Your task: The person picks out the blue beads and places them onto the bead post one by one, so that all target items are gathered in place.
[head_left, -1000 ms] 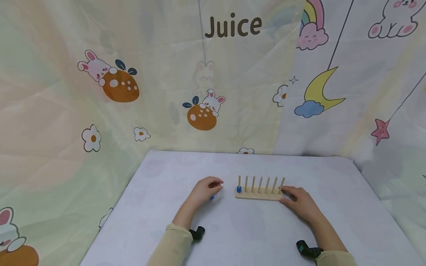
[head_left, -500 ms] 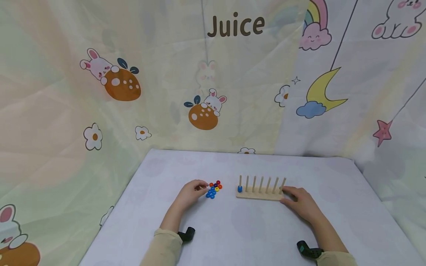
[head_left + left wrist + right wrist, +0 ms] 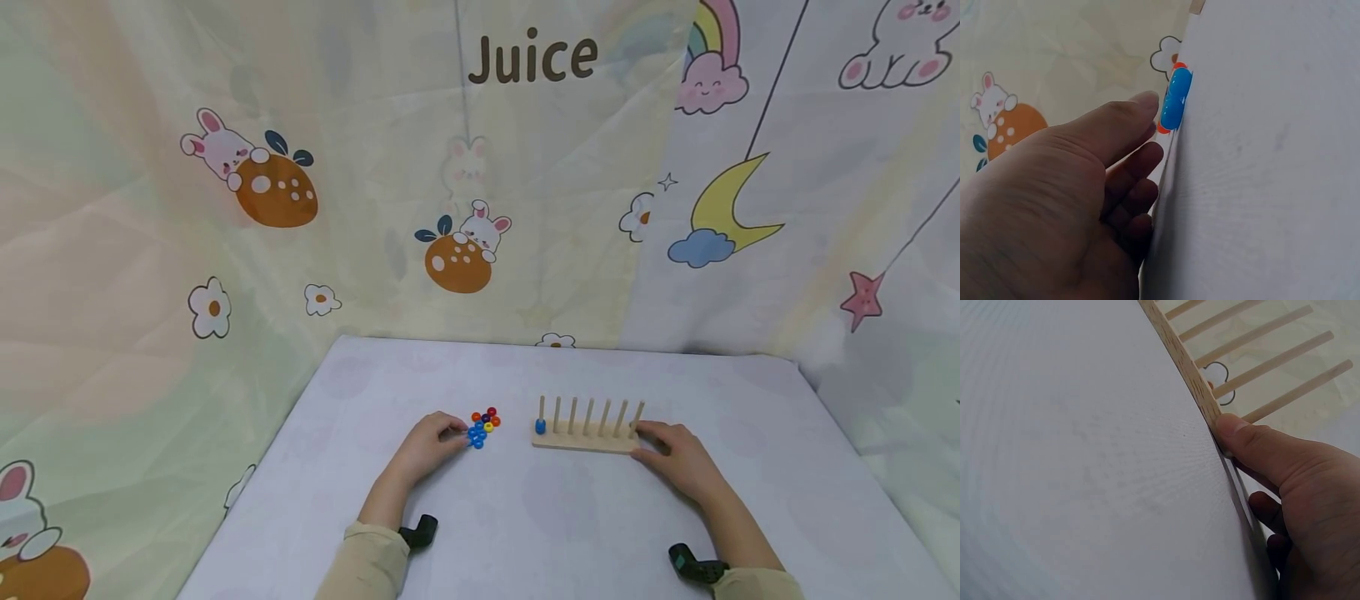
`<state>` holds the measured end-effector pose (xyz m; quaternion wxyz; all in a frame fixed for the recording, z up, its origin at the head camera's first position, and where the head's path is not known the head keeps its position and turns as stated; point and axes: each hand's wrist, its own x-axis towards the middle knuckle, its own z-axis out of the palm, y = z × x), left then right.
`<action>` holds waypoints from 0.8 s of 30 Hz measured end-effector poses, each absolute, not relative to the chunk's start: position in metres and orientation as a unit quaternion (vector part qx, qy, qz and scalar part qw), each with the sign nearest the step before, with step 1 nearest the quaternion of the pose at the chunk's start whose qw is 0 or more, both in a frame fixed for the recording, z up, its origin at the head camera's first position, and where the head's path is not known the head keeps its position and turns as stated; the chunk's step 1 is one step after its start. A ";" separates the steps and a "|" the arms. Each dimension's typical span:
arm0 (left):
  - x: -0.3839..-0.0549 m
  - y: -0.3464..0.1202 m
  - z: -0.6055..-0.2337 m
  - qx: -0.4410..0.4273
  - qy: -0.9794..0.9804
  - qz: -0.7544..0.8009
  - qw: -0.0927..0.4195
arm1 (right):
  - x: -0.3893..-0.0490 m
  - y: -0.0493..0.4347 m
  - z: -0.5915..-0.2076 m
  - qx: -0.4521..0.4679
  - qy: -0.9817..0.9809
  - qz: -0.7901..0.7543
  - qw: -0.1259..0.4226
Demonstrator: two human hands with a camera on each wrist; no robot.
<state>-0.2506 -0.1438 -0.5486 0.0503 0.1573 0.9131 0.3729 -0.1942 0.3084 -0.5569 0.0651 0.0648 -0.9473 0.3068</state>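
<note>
A small cluster of round beads (image 3: 480, 432), mostly blue with some orange, red, yellow and purple, lies on the white table. My left hand (image 3: 430, 447) is at the cluster's left edge, its fingers loosely bent. The left wrist view shows the thumb tip close beside the blue beads (image 3: 1176, 99), with no bead visible in the hand. To the right stands a wooden peg board (image 3: 581, 442) with a row of upright pegs. Blue beads (image 3: 540, 427) sit on its leftmost peg. My right hand (image 3: 678, 458) grips the right end of the base between thumb and fingers.
A white cloth covers the table (image 3: 570, 517). Behind it hangs a printed curtain (image 3: 360, 183) with cartoon rabbits and a moon. Dark wrist cameras (image 3: 420, 532) stick out from both sleeves.
My left hand has drawn back leftward from over the beads, uncovering the cluster, then lowered slightly beside it. The right hand stays on the peg board.
</note>
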 end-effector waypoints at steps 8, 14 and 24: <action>-0.252 -0.144 -0.554 0.177 0.917 0.356 0.035 | -0.194 0.310 -0.558 0.064 -0.947 0.308 0.060; -0.252 -0.142 -0.554 0.177 0.920 0.348 0.038 | -0.195 0.310 -0.560 0.066 -0.948 0.305 0.065; -0.251 -0.139 -0.555 0.170 0.926 0.336 0.029 | -0.196 0.311 -0.559 0.063 -0.948 0.305 0.057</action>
